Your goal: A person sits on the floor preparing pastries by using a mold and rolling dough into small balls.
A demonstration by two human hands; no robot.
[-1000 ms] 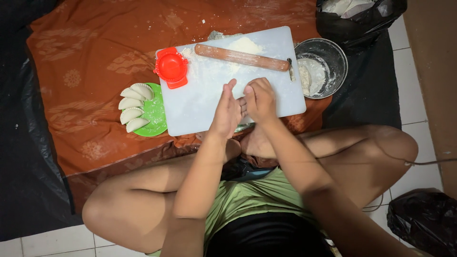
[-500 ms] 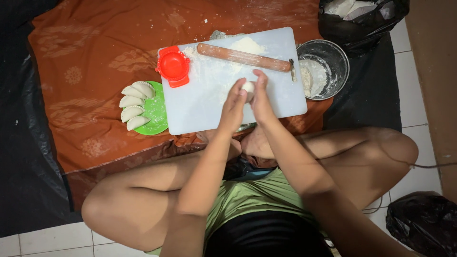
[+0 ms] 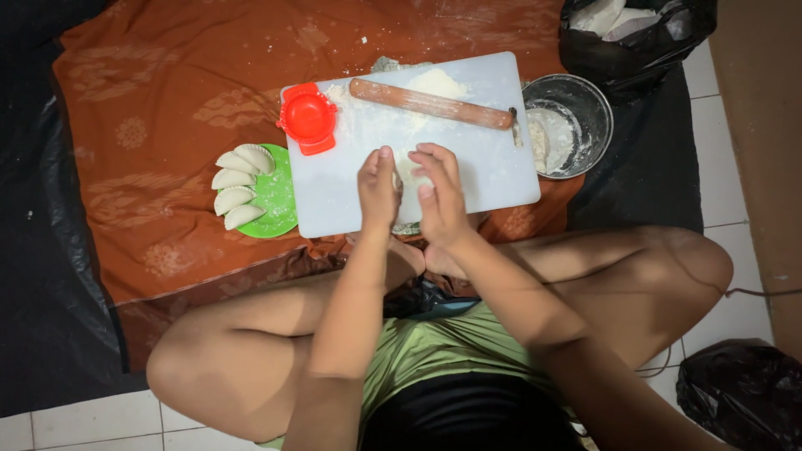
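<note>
Both hands, left hand [image 3: 378, 190] and right hand [image 3: 440, 200], cup a small dough piece [image 3: 408, 171] between curled fingers over the white cutting board [image 3: 493, 167]; its long axis cannot be told. The rolling pin [image 3: 430, 103] lies at 12 o'clock, running 10-to-4. Bare board opens toward 3 o'clock, up to its edge.

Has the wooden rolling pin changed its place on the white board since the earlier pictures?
No. The rolling pin lies as before across the far part of the cutting board, between the red press and the metal bowl.
</note>
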